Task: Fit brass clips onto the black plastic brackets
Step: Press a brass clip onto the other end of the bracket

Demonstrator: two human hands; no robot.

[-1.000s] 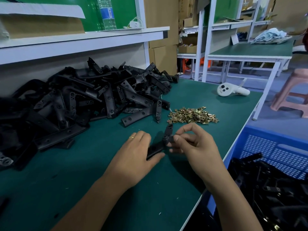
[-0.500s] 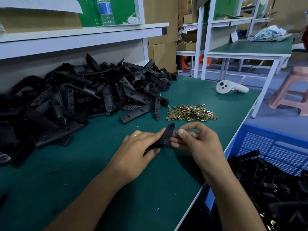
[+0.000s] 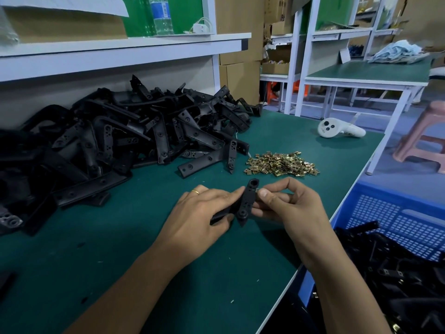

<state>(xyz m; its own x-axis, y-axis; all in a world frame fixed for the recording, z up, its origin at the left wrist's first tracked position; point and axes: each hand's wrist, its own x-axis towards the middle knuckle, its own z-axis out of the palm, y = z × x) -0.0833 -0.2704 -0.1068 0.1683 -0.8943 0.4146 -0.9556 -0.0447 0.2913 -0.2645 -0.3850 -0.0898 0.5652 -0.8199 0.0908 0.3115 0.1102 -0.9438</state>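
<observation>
The left hand is gripping a black plastic bracket just above the green counter, a little nearer the person than the heap of brass clips. The right hand is pinching at the bracket's upper end, thumb and forefinger closed; any clip between them is too small to make out. To my eye, keeping the bracket braced and pushing the clip on squarely matters most here.

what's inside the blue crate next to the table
Black plastic brackets are heaped in the blue crate, a few showing brass clips. The crate's bottom and anything beneath the heap are covered.
</observation>
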